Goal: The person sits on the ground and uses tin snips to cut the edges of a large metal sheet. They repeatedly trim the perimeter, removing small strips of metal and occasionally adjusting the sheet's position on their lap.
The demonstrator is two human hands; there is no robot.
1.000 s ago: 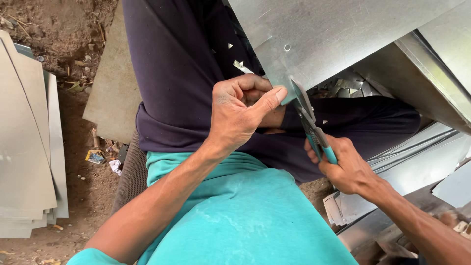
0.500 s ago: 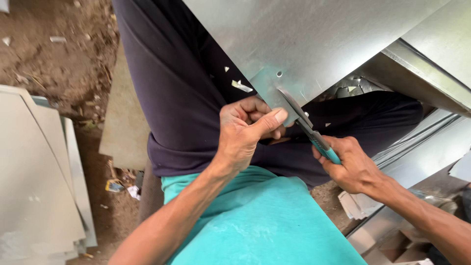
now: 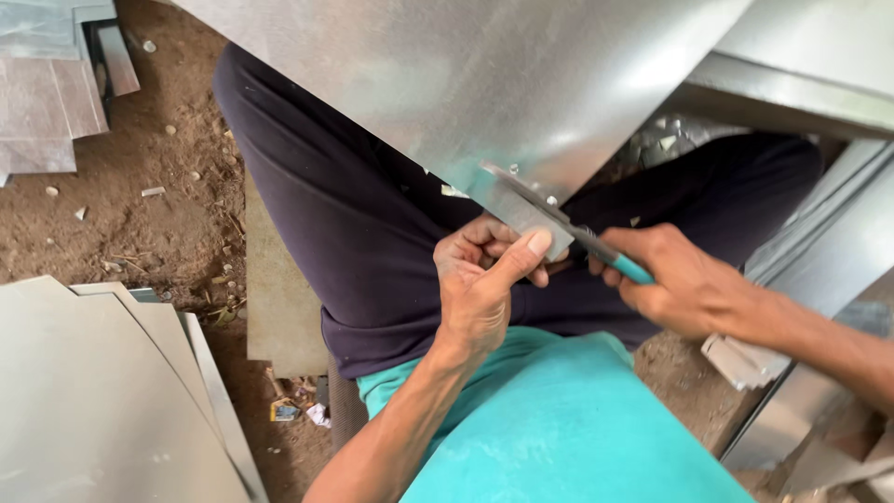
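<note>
View had swung left since before. My left hand (image 3: pixel 484 279) pinched the metal sheet (image 3: pixel 484 84) corner over my lap, thumb on top. My right hand (image 3: pixel 675 279) stayed wrapped on the teal-handled snips (image 3: pixel 568 228); blades partly hidden behind the sheet edge.

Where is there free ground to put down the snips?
Bare dirt lies between the stacked sheets and the dark-trousered leg. Around the left hand, snips and right hand, metal sheet crowds everything.
</note>
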